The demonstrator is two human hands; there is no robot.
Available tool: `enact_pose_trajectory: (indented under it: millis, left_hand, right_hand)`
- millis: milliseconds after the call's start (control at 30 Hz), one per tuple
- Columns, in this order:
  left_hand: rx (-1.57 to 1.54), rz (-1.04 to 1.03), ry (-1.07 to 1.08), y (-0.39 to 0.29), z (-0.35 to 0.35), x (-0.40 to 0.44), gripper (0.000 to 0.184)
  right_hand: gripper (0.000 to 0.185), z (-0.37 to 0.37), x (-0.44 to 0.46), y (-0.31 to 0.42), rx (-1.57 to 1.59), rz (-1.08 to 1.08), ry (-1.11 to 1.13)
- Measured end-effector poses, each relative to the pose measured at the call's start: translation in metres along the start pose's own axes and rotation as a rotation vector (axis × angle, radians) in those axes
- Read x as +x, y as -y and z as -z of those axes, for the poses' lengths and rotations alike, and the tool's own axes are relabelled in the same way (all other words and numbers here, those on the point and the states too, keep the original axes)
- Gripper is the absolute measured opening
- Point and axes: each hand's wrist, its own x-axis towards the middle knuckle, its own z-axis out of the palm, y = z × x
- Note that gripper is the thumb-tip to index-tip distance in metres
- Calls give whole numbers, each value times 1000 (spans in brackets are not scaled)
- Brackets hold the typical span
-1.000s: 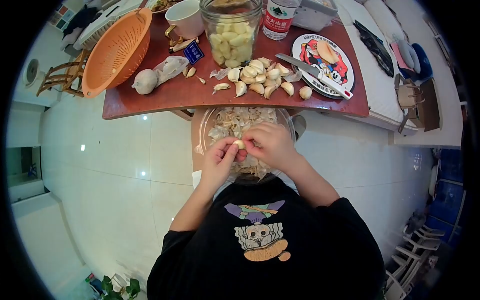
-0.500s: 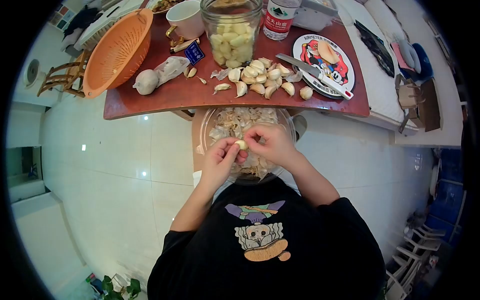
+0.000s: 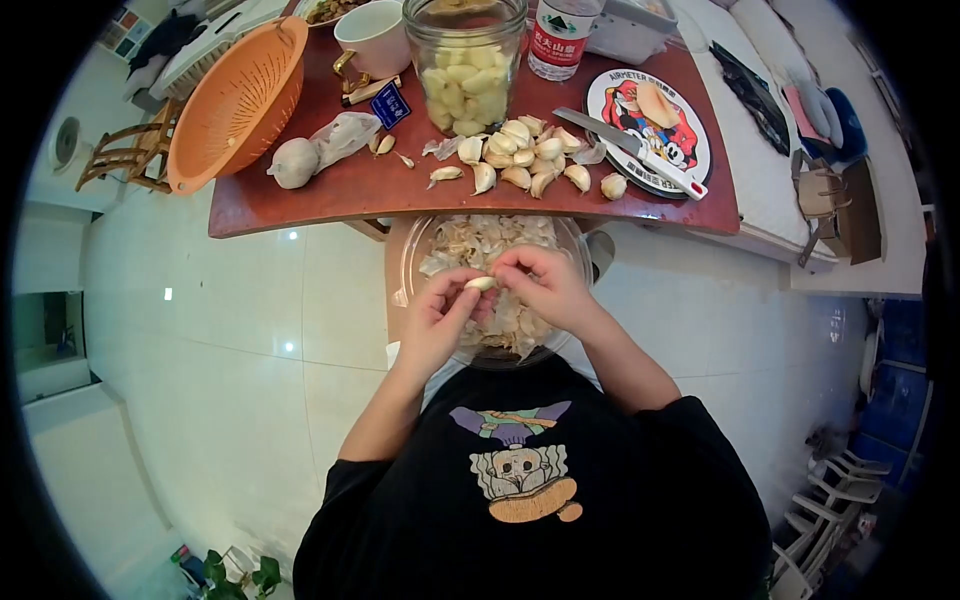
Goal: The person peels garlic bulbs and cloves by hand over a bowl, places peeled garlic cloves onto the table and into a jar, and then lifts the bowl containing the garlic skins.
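A pale garlic clove [image 3: 481,284] is pinched between the thumb and fingers of my left hand [image 3: 438,312]. My right hand [image 3: 545,290] is closed too, its fingertips pinching at the clove's right end. Any bit of skin between those fingertips is too small to make out. Below both hands sits a clear round bowl [image 3: 408,262] holding a heap of papery garlic skins [image 3: 500,237]. On the table edge beyond lies a pile of unpeeled garlic cloves [image 3: 525,152]. Behind the pile stands a glass jar [image 3: 466,75] with peeled cloves inside.
On the red-brown table [image 3: 300,212] are an orange colander [image 3: 240,105], a white mug [image 3: 375,42], a bagged garlic bulb [image 3: 295,163] and a water bottle [image 3: 560,40]. At the right, a knife [image 3: 640,150] rests across a cartoon plate [image 3: 692,115].
The clove has turned in my left fingers and now lies more sideways. My right hand has shifted slightly, its fingertips meeting the clove's end.
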Motion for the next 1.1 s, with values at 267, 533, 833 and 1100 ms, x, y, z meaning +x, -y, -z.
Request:
enact_pose_trajectory:
  millis: [267, 533, 833, 1100]
  left_hand:
    - [62, -123, -91, 3, 2, 0, 27]
    - [89, -186, -124, -6, 3, -1, 18]
    - [-824, 100, 125, -42, 29, 31, 18]
    - [-1191, 311, 271, -53, 22, 41, 22]
  right_hand:
    - [9, 4, -2, 2, -385, 278, -140]
    - [10, 7, -4, 5, -586, 318, -120]
    - [8, 10, 0, 7, -622, 356, -129]
    - [10, 17, -2, 5, -585, 218, -70]
